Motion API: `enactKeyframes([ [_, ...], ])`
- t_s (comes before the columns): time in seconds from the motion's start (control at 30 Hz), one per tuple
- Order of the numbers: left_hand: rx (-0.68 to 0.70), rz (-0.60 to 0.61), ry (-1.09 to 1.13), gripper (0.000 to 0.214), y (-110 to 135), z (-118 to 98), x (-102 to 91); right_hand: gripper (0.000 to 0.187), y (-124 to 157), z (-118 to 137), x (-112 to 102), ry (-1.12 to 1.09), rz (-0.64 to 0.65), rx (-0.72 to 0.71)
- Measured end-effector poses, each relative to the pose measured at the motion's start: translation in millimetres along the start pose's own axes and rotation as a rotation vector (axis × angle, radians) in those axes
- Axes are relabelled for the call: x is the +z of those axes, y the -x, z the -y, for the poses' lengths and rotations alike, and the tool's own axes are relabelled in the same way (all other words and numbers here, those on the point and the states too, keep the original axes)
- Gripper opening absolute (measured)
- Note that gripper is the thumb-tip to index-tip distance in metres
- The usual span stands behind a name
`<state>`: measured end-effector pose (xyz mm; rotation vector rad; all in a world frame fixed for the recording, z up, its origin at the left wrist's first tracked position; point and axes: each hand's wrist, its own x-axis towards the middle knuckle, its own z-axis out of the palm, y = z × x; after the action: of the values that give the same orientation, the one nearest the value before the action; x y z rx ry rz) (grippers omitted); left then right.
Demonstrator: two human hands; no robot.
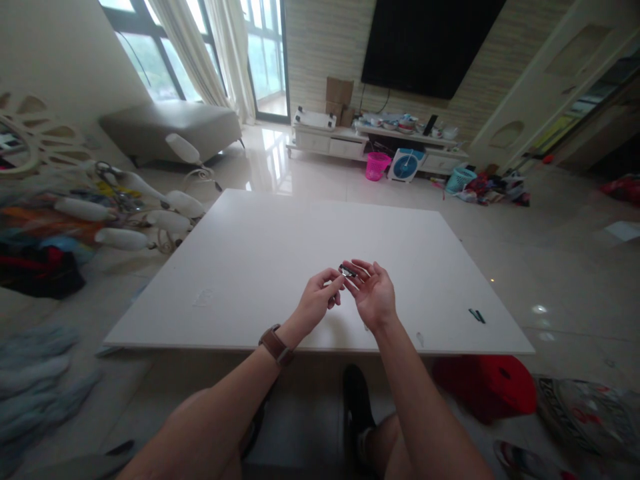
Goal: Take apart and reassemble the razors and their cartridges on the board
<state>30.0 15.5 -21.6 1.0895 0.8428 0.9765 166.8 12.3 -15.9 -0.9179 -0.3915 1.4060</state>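
A small black-and-silver piece [347,271] is pinched between the thumb and fingers of my left hand [320,293], above the white tabletop [280,247]. Its exact kind is too small to make out. My right hand [376,293] is turned palm up just to the right, fingers stretched out and spread. The fingertips of that hand come close behind the piece, and I cannot tell whether they touch it. Two short dark green strips [477,315] lie toward the right side of the tabletop. A clear, thin scrap [420,339] rests near the front edge.
A chandelier with white shades [133,239] stands close by the table's left edge. Under the right front corner is a red stool [505,385]. Across the floor are a pink basket [376,166], a blue-and-white fan [406,165] and a low TV cabinet [345,148].
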Motion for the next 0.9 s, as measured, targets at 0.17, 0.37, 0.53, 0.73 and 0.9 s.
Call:
enactKeyframes([
  [0.17, 0.002, 0.024, 0.009, 0.033, -1, 2, 4.2, 0.042, 9, 0, 2, -0.16, 0.058, 0.093],
  [0.37, -0.011, 0.016, -0.034, 0.035, -2, 6, 4.4, 0.039, 10, -10, 2, -0.228, 0.015, 0.068],
  [0.53, -0.025, 0.002, -0.033, 0.036, -3, 9, 6.6, 0.035, 2, -18, 2, -0.23, 0.005, 0.047],
  [0.73, -0.013, -0.003, -0.047, 0.034, -4, 10, 7.5, 0.032, -1, -23, -1, -0.185, 0.03, 0.048],
  [0.9, 0.011, -0.062, -0.068, 0.033, -5, 9, 5.2, 0.022, -4, -26, 0, -0.125, -0.03, 0.021],
])
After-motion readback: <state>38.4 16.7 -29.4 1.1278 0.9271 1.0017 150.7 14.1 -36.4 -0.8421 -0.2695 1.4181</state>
